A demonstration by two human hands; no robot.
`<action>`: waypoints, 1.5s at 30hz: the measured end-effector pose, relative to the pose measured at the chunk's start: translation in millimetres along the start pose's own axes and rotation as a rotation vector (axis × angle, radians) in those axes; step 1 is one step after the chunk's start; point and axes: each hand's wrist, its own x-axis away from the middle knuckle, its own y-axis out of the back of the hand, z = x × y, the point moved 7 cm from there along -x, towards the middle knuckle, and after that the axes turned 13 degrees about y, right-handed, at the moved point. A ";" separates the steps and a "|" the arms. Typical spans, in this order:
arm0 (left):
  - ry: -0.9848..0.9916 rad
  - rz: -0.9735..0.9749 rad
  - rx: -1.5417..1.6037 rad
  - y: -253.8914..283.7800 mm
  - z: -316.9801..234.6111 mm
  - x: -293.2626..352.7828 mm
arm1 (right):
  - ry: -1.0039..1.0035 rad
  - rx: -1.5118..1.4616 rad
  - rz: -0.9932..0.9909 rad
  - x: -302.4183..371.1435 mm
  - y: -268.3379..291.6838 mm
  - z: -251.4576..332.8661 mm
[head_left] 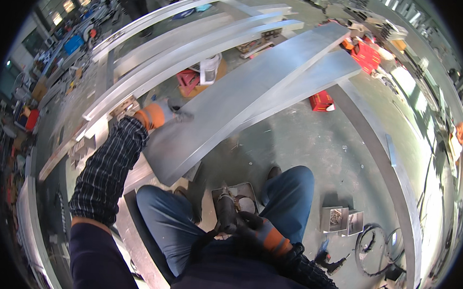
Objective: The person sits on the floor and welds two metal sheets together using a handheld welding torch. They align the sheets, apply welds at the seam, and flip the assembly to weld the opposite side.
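Note:
A long grey metal beam point(245, 87) slants from the left of my knees to the far right. Over its near left edge lies my left hand point(162, 114), in an orange and grey glove, fingers stretched but somewhat blurred. In front of my lap my right hand point(263, 234), gloved alike, is closed around a dark power tool that looks like an angle grinder point(226, 213). The tool is above a shallow metal tray point(248, 189) between my feet; its lower end is partly hidden by my hand and clothes.
Pale metal bars point(194, 51) form a frame at the far left. Right of my knee stand small open boxes point(335, 219), one holding small parts, near a cordless drill point(332, 262) and a coiled cable point(372, 251). A red box point(321, 101) sits under the beam. Someone stands far left.

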 end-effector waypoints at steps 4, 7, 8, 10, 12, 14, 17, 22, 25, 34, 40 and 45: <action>-0.177 0.086 0.234 36.1 -59.3 16.3 | -0.013 0.078 -0.040 5.1 15.0 -8.5; -0.087 -0.018 0.290 38.2 -51.5 23.6 | -0.141 0.002 -0.055 4.7 -1.9 10.7; -0.033 -0.015 0.248 40.8 -50.1 29.5 | -0.124 0.023 -0.041 2.6 -5.0 8.8; 0.015 -0.001 0.186 44.6 -68.2 32.2 | -0.089 0.084 -0.071 8.2 3.9 0.2; -0.045 -0.047 0.199 36.8 -75.8 37.6 | -0.062 0.129 -0.077 8.1 8.6 -10.5; -0.041 0.030 0.059 29.9 -97.9 58.5 | -0.008 0.184 -0.107 8.1 9.6 -6.5; -0.204 -0.103 0.043 4.2 -76.5 72.6 | 0.026 0.226 -0.078 11.7 -3.0 7.7; 0.100 0.186 -0.014 3.4 -119.9 88.8 | 0.350 0.598 0.001 10.7 -10.3 22.9; 0.123 0.173 -0.103 -16.2 -135.5 91.3 | 0.272 0.745 0.127 5.8 -21.9 7.6; 0.129 0.064 -0.112 -9.6 -144.0 115.8 | 0.175 0.449 -0.042 0.0 -8.7 26.9; 0.067 0.035 -0.182 -16.7 -139.2 112.8 | 0.207 0.583 0.238 -13.5 1.2 19.0; 0.097 0.127 -0.164 -11.3 -141.6 113.1 | 0.173 0.857 0.583 -49.3 -6.9 61.4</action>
